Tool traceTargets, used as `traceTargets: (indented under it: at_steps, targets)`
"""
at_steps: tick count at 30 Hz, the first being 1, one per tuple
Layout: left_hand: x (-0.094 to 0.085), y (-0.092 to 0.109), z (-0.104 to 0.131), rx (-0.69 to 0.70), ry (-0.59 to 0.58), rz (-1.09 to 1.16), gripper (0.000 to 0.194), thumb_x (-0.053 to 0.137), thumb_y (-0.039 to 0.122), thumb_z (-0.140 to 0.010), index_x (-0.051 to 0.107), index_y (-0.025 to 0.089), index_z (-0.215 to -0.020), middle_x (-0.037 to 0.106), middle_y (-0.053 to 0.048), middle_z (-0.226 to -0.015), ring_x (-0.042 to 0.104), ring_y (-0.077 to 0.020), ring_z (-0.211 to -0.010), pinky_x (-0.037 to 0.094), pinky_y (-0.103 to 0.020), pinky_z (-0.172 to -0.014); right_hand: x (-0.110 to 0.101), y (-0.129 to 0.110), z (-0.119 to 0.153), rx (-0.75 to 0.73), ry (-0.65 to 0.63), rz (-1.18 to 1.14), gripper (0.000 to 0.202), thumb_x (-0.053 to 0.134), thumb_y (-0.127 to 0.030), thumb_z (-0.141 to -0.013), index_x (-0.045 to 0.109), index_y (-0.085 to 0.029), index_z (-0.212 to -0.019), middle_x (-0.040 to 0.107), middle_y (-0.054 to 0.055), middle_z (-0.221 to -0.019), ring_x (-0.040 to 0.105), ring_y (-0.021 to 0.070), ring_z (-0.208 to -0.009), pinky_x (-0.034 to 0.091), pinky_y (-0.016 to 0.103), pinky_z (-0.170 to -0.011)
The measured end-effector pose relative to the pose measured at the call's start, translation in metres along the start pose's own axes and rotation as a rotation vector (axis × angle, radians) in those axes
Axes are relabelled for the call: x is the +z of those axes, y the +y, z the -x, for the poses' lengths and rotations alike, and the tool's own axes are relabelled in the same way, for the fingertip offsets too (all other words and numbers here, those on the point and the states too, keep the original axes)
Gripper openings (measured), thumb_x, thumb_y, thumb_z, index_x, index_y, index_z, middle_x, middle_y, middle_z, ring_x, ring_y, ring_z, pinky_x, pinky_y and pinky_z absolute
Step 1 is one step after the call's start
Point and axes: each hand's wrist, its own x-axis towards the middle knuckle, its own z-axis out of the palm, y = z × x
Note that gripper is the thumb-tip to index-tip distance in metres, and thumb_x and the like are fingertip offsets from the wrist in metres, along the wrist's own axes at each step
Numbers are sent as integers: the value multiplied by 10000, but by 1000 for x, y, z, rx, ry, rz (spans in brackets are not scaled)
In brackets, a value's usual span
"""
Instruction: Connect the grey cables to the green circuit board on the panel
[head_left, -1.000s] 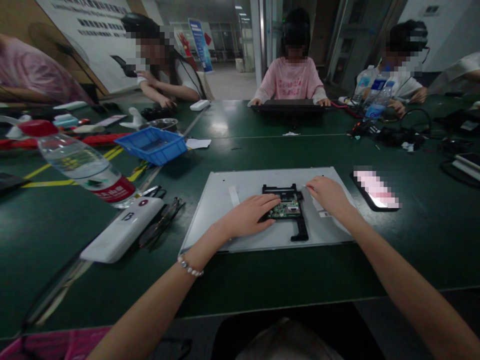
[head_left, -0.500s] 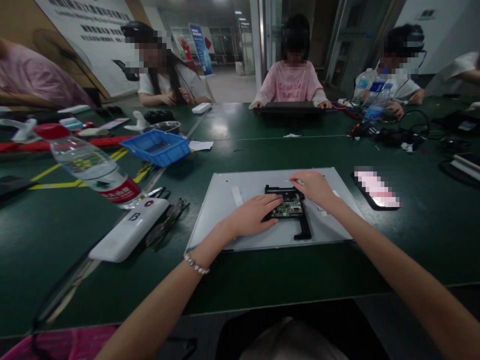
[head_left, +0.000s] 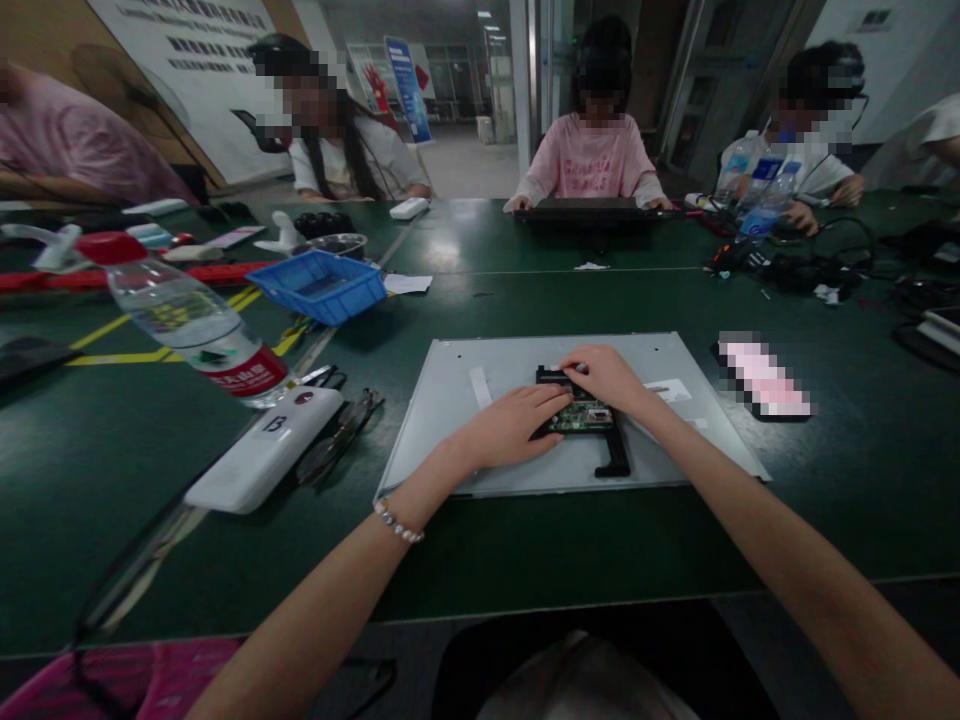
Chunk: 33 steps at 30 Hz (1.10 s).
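Observation:
A green circuit board in a black plastic frame rests on a flat pale grey panel. My left hand lies over the left part of the board, fingers stretched flat across it and thumb apart near its lower edge. At the frame's top edge, my right hand is closed in a pinch. A small greyish bit shows at those fingertips, too small to name. The two hands almost meet above the board, and they hide its left and upper parts.
Left of the panel are eyeglasses, a white power bank and a tilted water bottle. A blue bin stands behind them. A phone lies to the right. Several people sit across the green table.
My right hand has shifted left along the frame's top edge, closer to my left hand. My left hand stays on the board. The view has moved slightly.

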Motion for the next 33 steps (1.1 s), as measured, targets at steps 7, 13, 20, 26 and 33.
traceTargets:
  at_steps: [7, 13, 20, 26, 33]
  targets:
    - [2, -2, -1, 1, 5, 4, 532, 449, 367, -926, 349, 157, -1405, 390, -113, -1446, 380, -244, -1315, 290, -411, -1108, -4, -6, 1, 19, -31, 6, 201, 524, -199, -877, 713, -193, -944, 708, 60, -980, 629, 187, -924, 458, 303, -840]
    - [2, -1, -2, 11, 9, 10, 519, 456, 355, -921, 371, 140, -1386, 400, -121, -1434, 394, -247, -1303, 307, -399, -1099, -3, -7, -1, 23, -59, 60, 229, 505, -226, -898, 721, -201, -972, 700, 71, -1023, 622, 191, -942, 450, 304, -849]
    - [2, -1, -2, 13, 19, 11, 511, 450, 355, -922, 373, 155, -1386, 408, -119, -1428, 418, -257, -1284, 327, -418, -1082, -6, -12, 0, 27, 15, 92, 238, 486, -206, -907, 712, -189, -978, 697, 68, -1031, 616, 190, -961, 449, 301, -863]
    - [4, -3, -2, 15, 18, 15, 530, 451, 363, -922, 359, 150, -1398, 400, -128, -1436, 390, -263, -1308, 322, -428, -1084, -4, -9, 0, -24, -44, 66, 246, 486, -190, -897, 718, -181, -979, 694, 77, -1042, 614, 190, -984, 448, 301, -886]
    - [3, -2, -2, 21, 13, 24, 530, 442, 358, -921, 349, 165, -1406, 399, -122, -1438, 392, -264, -1307, 323, -442, -1083, -5, -9, 1, -5, -57, 91, 257, 472, -181, -900, 714, -190, -984, 689, 79, -1046, 611, 195, -979, 452, 307, -876]
